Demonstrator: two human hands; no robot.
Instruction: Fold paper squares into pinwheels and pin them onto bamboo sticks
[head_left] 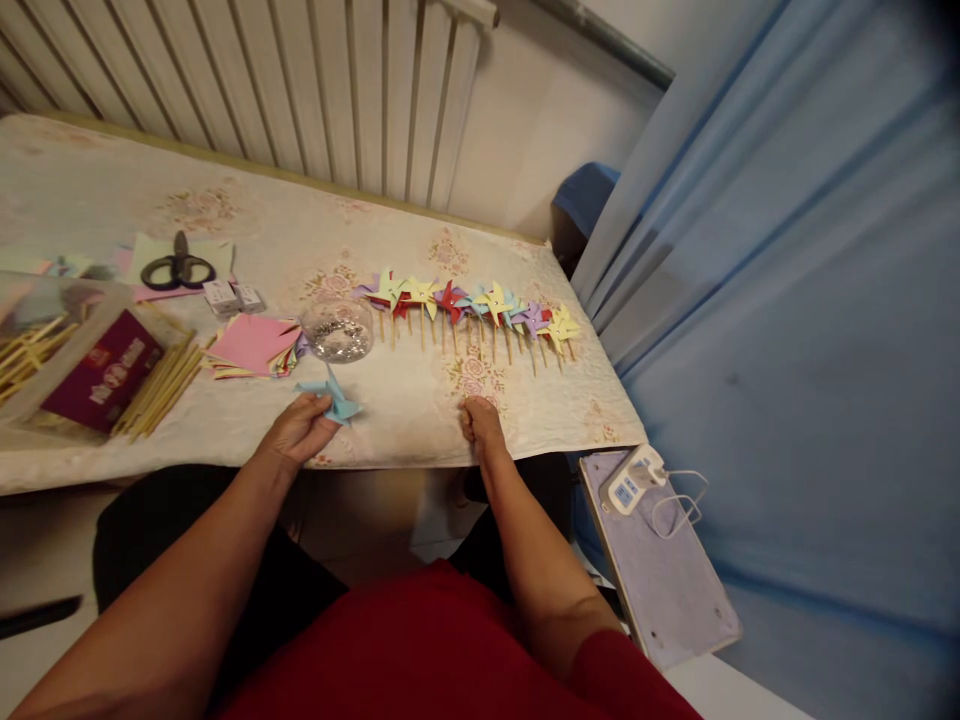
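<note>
A light blue paper pinwheel [342, 404] is pinched between the thumb and fingers of my left hand [302, 428], over the table's front edge. My right hand [482, 424] is closed near the same edge, farther right; anything in its fingers is too small to make out. Just beyond the blue pinwheel stands a clear round dish [341, 335] of small shiny metal pieces. Past my right hand lies a row of pinwheels on sticks [495, 303], in yellow, red, blue and purple. A stack of coloured paper squares [255, 345], pink on top, lies left of the dish.
At left, loose wooden sticks [161, 385] lie beside a clear bag [101, 370] with a purple label. Black-handled scissors [180, 268] rest on paper near small boxes [225, 297]. A radiator [300, 80] stands behind; a blue curtain [787, 350] and a power strip [634, 480] are at right.
</note>
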